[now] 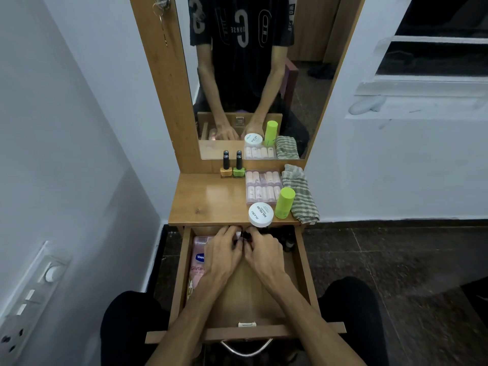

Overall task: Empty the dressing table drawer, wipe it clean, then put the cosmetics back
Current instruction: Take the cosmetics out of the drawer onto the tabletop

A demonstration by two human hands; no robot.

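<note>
In the open drawer (pixel 301 270), smooth pale wood, boxy, pulled far out over the knees, curved metal handle (pixel 247 348) at its front edge. Deep at the back of it, both hands bunched together. Left hand (pixel 224 253) with fingers curled, right hand (pixel 264 253) curled too, fingertips meeting around something small and dark; too hidden to say what, or which hand truly has it. Grasp unclear on both sides, only curled fingers touching at the same spot.

Along the drawer's left wall, one soft pink pouch (pixel 198 262), glossy, printed lettering, lying flat, partly under the left wrist. At the back right corner, one small dark bottle (pixel 289 243) in shadow.

Up on the tabletop (pixel 208 199), glossy wood grain. Two nail polish bottles against the mirror, black caps: one orange (pixel 225 166), one green (pixel 239 166), side by side, upright. One clear plastic case (pixel 263 186), flat and rectangular, two rows of pale tubes inside. Just in front of it, one round white jar (pixel 261 214), lid printed in black, at the table's front edge. Beside that, one lime-green cylinder (pixel 284 203), matte, upright. On the right edge, one striped cloth (pixel 301 198), grey-green and white, ribbed weave, folded long, corner hanging off the table.

Behind, the mirror (pixel 248 75) in its wooden frame, reflecting the lot. Key (pixel 159 9) in a lock at upper left.
</note>
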